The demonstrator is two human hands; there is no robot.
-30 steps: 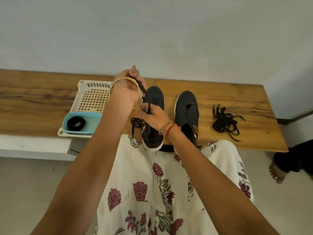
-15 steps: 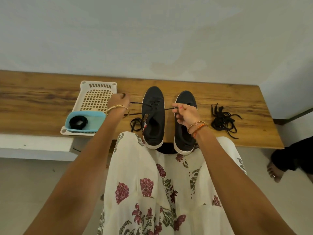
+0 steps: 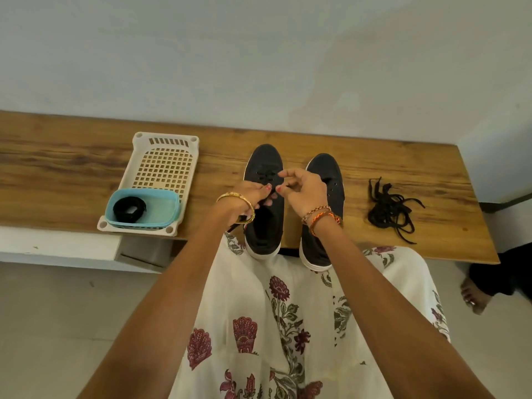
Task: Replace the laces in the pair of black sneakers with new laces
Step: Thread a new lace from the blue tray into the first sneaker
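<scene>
Two black sneakers stand side by side on the wooden bench point(image 3: 374, 156), toes toward the wall, heels at the near edge. Both hands meet over the left sneaker point(image 3: 264, 180), above its eyelets. The left hand point(image 3: 247, 197) has its fingers curled, and a black lace point(image 3: 260, 203) shows among them, so it seems to hold that lace; the exact pinch is hard to make out. The right hand point(image 3: 302, 188) has its thumb and curled fingers drawn together next to the left hand's fingertips; whether they hold the lace cannot be told. A few crossings of lace show in the eyelets just beyond the fingers. The right sneaker point(image 3: 331, 174) lies partly under the right hand and wrist, with bare eyelets showing.

Well to the right of the right hand lies one loose tangle of black laces point(image 3: 388, 208) on the bench. To the left of the left hand sits one white basket point(image 3: 165, 165) with a grid bottom. In its near end rests one blue tub point(image 3: 161, 208) holding one coiled black lace point(image 3: 128, 208).

Each wrist wears bracelets: gold on the left, orange thread on the right. A flowered white skirt point(image 3: 288, 326) fills the space below the arms.
</scene>
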